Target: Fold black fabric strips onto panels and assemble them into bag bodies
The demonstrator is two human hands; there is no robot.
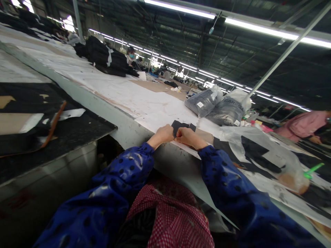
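Observation:
At the near edge of a long white-topped table (155,110), my two hands meet over a small piece of black fabric (180,125). My left hand (164,134) is closed, its fingertips pinching the fabric's left side. Close beside it, my right hand (190,137) has its fingers curled and pressed on the fabric's near edge. The fingertips of both hands almost touch. Another small black piece (192,127) shows just behind my right hand. What lies beneath the fingers is hidden.
Bagged dark goods (204,101) sit beyond my right hand. Nearer right lie a clear plastic bag (269,151), black fabric pieces and a green-handled item (314,170). A black fabric pile (103,57) stands far left. A dark-topped bin (51,165) is at left. A person in pink (302,125) is at right.

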